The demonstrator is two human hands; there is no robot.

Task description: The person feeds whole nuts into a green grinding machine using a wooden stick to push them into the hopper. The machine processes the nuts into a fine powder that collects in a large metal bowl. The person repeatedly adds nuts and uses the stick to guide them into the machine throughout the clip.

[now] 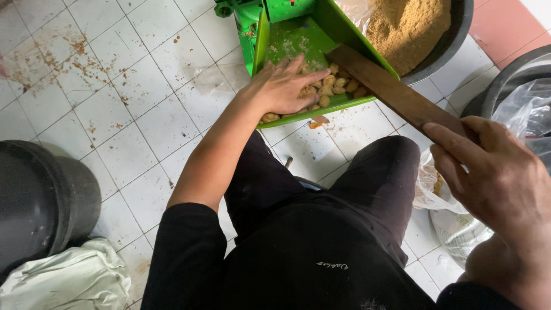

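My left hand lies flat, fingers spread, on a heap of pale yellow nut-like pieces in the green metal hopper of a small green machine. My right hand grips the near end of a long brown wooden stick. The stick slants up and left, and its far end rests in the hopper beside the pieces. Some pieces are hidden under my left palm.
A dark basin of tan ground meal stands behind the hopper at top right. A clear plastic bag sits in a dark tub at the right edge. A black bucket and a crumpled whitish sack are at lower left. The white tile floor is stained.
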